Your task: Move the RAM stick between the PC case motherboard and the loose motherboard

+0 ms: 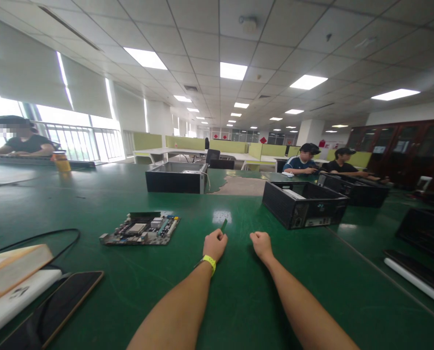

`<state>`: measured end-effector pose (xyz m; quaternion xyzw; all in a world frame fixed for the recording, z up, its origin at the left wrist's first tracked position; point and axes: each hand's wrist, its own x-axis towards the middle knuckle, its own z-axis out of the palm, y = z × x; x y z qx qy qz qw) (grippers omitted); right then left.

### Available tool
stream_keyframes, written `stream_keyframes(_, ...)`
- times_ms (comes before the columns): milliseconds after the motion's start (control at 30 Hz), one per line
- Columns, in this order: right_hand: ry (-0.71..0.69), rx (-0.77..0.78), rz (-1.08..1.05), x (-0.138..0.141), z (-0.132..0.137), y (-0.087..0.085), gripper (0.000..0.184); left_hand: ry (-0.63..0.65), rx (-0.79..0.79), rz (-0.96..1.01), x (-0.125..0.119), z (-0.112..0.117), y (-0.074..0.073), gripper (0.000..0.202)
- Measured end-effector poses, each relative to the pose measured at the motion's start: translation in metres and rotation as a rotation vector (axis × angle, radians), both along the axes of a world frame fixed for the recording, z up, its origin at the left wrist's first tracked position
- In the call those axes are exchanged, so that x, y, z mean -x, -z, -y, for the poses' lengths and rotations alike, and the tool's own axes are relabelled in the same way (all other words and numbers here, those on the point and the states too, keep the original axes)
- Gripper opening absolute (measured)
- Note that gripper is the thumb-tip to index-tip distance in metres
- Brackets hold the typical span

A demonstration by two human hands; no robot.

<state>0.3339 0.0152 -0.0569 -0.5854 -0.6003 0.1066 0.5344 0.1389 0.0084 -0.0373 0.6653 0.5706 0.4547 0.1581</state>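
Observation:
My left hand (214,244), with a yellow wristband, is closed in a pinch on a small thin green stick-like part (223,225), perhaps a memory module, held upright over the green table (129,291). My right hand (261,243) is curled into a fist beside it, with nothing visible in it. A bare motherboard (141,228) lies flat on the table to the left of my left hand. An open black computer case (304,204) lies on its side beyond my right hand.
A second open case (176,177) sits farther back, a third (353,188) by two seated people at right. A phone (52,311), a book (14,267), a white box and a black cable lie near left. Another person sits far left with a yellow bottle (61,161).

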Motion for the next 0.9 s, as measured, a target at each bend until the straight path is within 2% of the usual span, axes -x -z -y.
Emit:
stream_keyframes(500,0.008,0.016,0.001,0.0007,0.0007,-0.0016,0.033,-0.022,0.023,-0.078,-0.0036,-0.0032,0.0080,0.023)
stream_keyframes(900,0.001,0.028,-0.002,0.0005,0.0015,-0.0016,0.033,-0.032,0.031,-0.115,-0.0045,-0.0006,0.0066,0.022)
